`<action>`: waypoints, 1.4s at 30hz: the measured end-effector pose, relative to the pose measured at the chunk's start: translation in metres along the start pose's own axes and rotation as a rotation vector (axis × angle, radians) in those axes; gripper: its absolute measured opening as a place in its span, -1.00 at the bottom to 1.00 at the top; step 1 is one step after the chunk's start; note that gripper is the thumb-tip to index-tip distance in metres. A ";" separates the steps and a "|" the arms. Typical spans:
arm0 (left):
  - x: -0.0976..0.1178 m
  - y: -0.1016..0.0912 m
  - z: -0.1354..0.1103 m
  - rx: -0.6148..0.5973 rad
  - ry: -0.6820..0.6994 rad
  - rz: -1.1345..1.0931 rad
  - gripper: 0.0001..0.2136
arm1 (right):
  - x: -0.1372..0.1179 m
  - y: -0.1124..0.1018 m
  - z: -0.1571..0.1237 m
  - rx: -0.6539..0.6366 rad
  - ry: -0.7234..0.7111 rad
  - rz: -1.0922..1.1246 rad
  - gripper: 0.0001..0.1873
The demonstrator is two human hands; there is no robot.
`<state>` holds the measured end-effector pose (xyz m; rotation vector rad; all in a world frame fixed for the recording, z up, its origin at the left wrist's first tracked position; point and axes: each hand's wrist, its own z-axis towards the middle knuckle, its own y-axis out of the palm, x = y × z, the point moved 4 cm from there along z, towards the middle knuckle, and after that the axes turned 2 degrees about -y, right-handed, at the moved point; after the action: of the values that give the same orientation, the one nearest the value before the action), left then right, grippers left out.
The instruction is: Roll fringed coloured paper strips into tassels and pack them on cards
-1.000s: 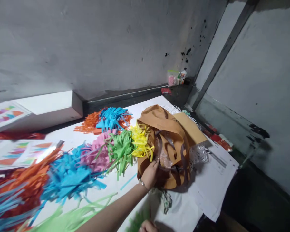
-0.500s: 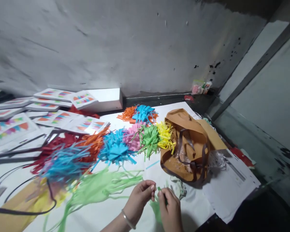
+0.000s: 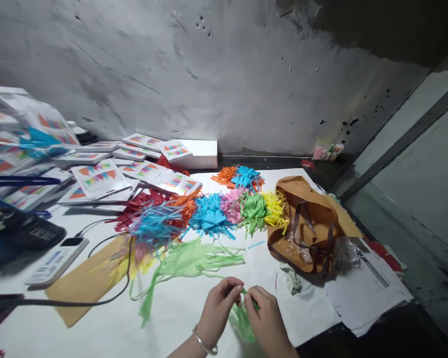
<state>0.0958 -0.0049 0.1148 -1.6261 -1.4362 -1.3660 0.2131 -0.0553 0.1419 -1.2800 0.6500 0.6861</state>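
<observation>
Low in the middle of the head view, my left hand (image 3: 223, 306) and my right hand (image 3: 267, 313) face each other with their fingertips almost touching. Between them is a light green tissue-paper tassel (image 3: 242, 325), its fringe hanging below. My right hand grips its narrow twisted top, and my left thumb and forefinger pinch at the same end; the exact grip there is partly hidden. Loose green fringed paper (image 3: 186, 258) lies flat ahead and to the left. Behind it sit bunched tassels in blue (image 3: 211, 214), pink (image 3: 231, 206), green (image 3: 254, 208) and yellow (image 3: 276, 206).
A brown bag (image 3: 302, 228) with dark handles stands right of the tassels, beside white sheets (image 3: 369, 288). Printed white packets (image 3: 100, 179) pile up at the left. A power strip (image 3: 57, 261) and black cable (image 3: 97, 302) lie left. A wall (image 3: 216, 84) closes the back.
The view has swung left, so more packets and the power strip show. My hands stay together on the green tassel, with little change in their pinch.
</observation>
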 end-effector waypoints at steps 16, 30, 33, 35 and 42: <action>-0.004 -0.039 -0.040 -0.025 0.011 0.098 -0.73 | -0.016 0.030 -0.027 -0.065 -0.019 0.162 -0.72; -0.030 -0.086 -0.057 -0.068 -0.037 0.099 -0.63 | -0.029 0.067 -0.036 -0.237 -0.220 -0.085 -0.84; -0.030 -0.100 -0.062 0.023 0.061 0.218 -0.68 | -0.030 0.082 -0.038 -0.244 -0.199 -0.069 -0.83; -0.034 -0.109 -0.061 0.027 0.056 0.217 -0.69 | -0.030 0.093 -0.035 -0.254 -0.167 -0.014 -0.82; -0.028 -0.174 -0.023 0.267 0.063 -0.014 -0.67 | 0.029 0.127 0.019 0.054 0.024 0.123 -0.68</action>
<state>-0.0733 0.0098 0.0615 -1.3926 -1.5219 -1.1649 0.1353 -0.0144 0.0440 -1.2069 0.7674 0.7500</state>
